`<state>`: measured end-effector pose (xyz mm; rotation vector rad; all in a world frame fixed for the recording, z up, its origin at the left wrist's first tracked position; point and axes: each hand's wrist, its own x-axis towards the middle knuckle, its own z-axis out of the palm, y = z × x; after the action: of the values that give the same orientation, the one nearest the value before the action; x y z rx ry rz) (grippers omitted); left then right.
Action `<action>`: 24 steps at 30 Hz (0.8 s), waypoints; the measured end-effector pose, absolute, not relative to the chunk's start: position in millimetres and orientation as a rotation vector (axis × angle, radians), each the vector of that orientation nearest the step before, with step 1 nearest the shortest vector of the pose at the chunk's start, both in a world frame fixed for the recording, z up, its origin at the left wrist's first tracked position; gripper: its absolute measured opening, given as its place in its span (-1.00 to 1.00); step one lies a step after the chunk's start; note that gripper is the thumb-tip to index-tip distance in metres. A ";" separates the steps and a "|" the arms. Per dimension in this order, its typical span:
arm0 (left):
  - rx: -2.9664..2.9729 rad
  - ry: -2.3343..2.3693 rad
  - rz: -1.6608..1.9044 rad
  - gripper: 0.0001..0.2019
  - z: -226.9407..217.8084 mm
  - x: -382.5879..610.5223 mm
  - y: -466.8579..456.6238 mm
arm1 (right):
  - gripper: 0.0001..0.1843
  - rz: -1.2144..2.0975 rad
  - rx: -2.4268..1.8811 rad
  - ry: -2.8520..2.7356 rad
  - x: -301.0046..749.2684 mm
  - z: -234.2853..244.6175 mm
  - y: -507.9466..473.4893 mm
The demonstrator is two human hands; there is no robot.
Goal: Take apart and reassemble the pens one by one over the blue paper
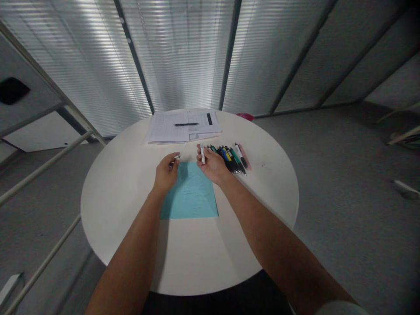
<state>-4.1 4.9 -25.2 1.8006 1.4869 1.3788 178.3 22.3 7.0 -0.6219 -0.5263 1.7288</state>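
Note:
My left hand (166, 174) is closed in a pinch above the left edge of a light blue sheet (193, 197). A small white-and-dark piece (177, 156) shows at its fingertips; its exact kind is too small to make out. To the right, my right hand (212, 165) is turned partly palm up, with its fingers closed on a short white pen (202, 154) held upright. Just beyond that wrist lies a row of several pens (234, 158) in black, green, blue, yellow and white, partly hidden by the hand. The two hands are apart.
A stack of printed papers (167, 129) with a black pen (186, 124) on it lies at the back of the round white table (114, 188). A pink strip (245, 157) sits beside the pens. Metal rails (46, 168) stand at left; window blinds (187, 57) are behind.

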 end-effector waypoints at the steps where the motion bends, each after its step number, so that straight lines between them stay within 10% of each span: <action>1: 1.803 1.491 1.378 -0.65 -25.3 -4.0 5.0 | -0.96 1.747 -0.635 -0.528 177.6 7.1 21.4; 24: 1.816 1.497 1.346 -0.66 -22.4 -1.9 1.3 | -0.59 1.565 -0.716 -0.656 179.2 17.4 15.9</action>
<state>-1.9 1.3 -22.4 1.8163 1.4967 1.3462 179.2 15.9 17.4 -0.7158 -0.6559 1.5646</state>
